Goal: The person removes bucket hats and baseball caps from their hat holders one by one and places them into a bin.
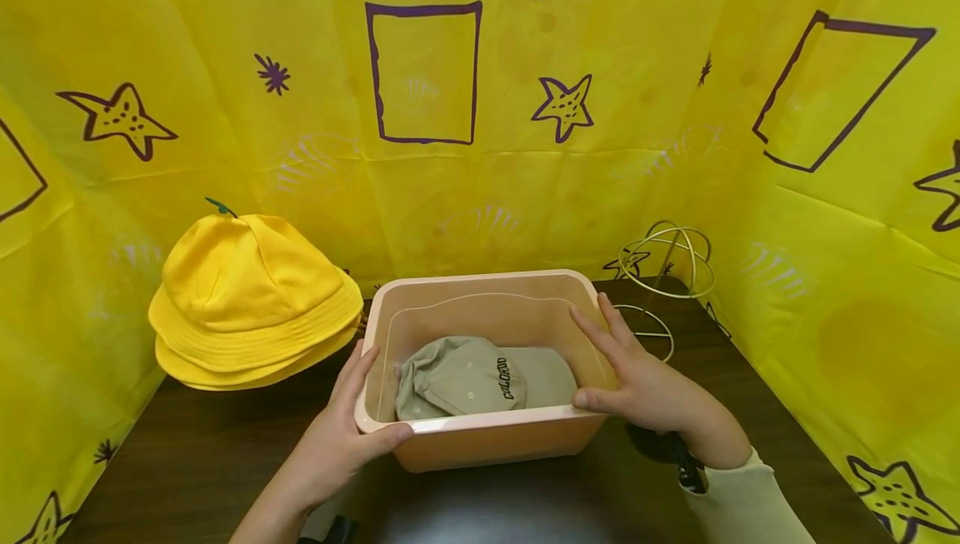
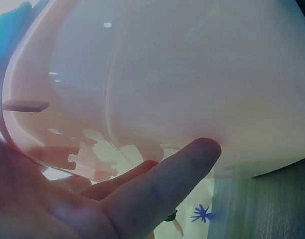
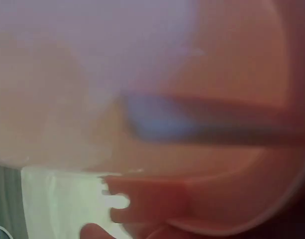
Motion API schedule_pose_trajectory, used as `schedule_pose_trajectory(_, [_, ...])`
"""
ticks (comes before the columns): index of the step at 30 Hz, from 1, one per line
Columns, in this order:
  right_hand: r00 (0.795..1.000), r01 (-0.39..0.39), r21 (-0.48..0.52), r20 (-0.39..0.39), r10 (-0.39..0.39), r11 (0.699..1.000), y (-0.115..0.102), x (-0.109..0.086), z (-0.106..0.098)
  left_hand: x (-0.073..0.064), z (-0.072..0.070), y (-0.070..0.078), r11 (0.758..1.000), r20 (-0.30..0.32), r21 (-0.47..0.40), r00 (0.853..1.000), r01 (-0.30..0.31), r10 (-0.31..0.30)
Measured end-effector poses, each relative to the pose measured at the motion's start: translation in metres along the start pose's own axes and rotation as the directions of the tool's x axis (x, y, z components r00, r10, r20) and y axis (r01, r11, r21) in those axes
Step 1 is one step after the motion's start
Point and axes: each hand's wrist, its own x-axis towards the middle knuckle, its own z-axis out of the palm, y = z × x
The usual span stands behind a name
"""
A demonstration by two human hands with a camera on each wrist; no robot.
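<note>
A peach plastic bin [image 1: 495,444] stands between the two hands. Inside it lies a khaki baseball cap [image 1: 457,377] with dark lettering, brim to the right. My left hand [image 1: 343,423] holds the bin's front left corner, thumb along the front rim and fingers at the left side. In the left wrist view, fingers [image 2: 167,186] of that hand extend beside the bin's smooth wall [image 2: 157,74]. My right hand [image 1: 648,381] holds the right side, thumb at the front corner and fingers spread over the rim. The right wrist view shows the bin wall [image 3: 92,74], blurred.
Stacked yellow bucket hats [image 1: 251,302], topped by a green stem, sit raised at the left. Behind the right hand stands a gold wire stand [image 1: 675,257]. Yellow patterned cloth [image 1: 637,194] encloses the dark wooden table [image 1: 172,469] at the back and sides.
</note>
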Motion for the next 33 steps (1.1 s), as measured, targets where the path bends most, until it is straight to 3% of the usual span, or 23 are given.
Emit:
schedule_pose_trajectory(8, [0.996,-0.087,0.021,-0.012,0.087,0.996,0.0017,0.0005,0.0043,-0.0004,0.0,-0.001,1.0,-0.004,0.018,1.0,0.0,0.0])
schedule_pose_trajectory(22, [0.984,-0.166,0.058,-0.053,0.169,0.984,-0.0019,0.0006,0.0055,0.0011,0.0008,-0.002,0.995,-0.023,0.095,1.0,-0.001,0.003])
schedule_pose_trajectory(33, [0.969,-0.215,0.111,-0.1,0.226,0.97,-0.0036,-0.0015,0.0103,0.0015,0.0001,-0.002,0.999,-0.014,0.035,1.0,-0.005,0.006])
